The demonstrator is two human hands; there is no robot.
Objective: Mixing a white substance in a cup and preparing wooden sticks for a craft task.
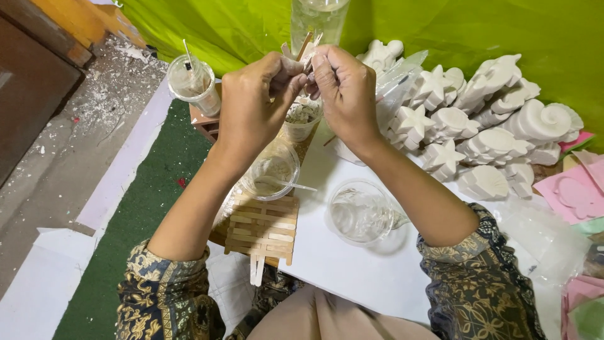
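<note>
Wooden craft sticks, pinched tightly between the closed fingers of the left hand and right hand above the plaster cups, could snap or drop into the wet mix if squeezed unevenly.

Both forearms are bare below pushed-up sleeves of dark navy cloth with golden floral patterning.
</note>
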